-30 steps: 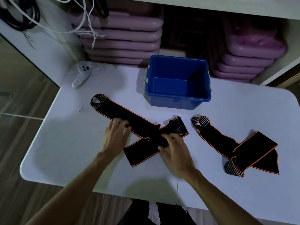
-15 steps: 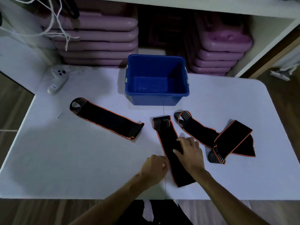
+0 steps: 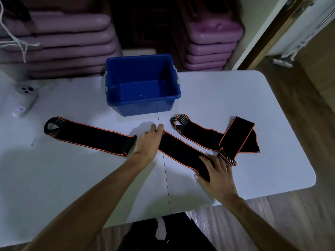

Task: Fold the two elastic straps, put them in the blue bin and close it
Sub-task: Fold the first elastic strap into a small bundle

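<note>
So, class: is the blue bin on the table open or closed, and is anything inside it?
Open and empty. The blue bin has no lid on it, and its bare floor shows; both straps lie outside it on the table.

A storage or stock room is suggested: stacked purple plastic cases (image 3: 54, 44) are shelved across the upper left and upper centre of the frame, behind a white folding table (image 3: 226, 98) set on wood-look flooring (image 3: 311, 109).
</note>
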Demonstrator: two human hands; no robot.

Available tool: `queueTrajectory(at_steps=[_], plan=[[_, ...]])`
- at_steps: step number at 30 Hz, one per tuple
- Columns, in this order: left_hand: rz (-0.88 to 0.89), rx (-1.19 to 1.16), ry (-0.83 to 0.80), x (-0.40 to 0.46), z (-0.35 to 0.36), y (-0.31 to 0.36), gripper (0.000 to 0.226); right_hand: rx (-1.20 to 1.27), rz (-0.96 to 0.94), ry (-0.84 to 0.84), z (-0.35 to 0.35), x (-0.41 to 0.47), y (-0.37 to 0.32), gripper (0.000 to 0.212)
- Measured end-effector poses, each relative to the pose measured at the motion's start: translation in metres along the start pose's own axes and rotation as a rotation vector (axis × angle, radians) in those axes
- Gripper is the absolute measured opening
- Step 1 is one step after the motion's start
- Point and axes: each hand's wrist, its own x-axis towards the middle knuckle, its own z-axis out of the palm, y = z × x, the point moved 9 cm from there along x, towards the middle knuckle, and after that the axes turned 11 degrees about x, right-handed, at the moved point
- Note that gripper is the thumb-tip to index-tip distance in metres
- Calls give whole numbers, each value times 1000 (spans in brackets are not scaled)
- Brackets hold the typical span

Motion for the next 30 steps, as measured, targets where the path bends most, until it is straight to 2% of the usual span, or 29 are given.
queueTrajectory(at_steps=[3,6,10,12,15,18,22,24,26,28,30], plan=[[-14,-61,46,3,-13,-22,50,-8,-8,-20,-4,-6,9,65],[63,-15,80,4,-14,-20,24,62,-42,-65,-3,-6,12,65],[114,90,119,1,-2,-13,68,132,-111,-110,-3,-6,14,70],[135,115,123,0,0,-10,74,85,-139,-108,-5,-6,18,69],[72,146,63,1,-2,-15,67,31,-128,-111,-6,-6,28,65],[-9,90,96,2,-15,-29,63,22,-113,-118,-4,-7,35,62],[54,32,183,1,-19,-29,24,38,-108,-128,-2,-6,35,61],[84,84,189,-1,-12,-26,42,66,-102,-123,-1,-4,33,61],[77,161,92,-1,1,-27,60,92,-96,-113,-2,-3,31,61],[35,186,37,0,8,-32,60,106,-93,-109,-3,-1,29,61],[-43,117,63,1,0,-41,59,97,-93,-110,-4,-1,29,62]])
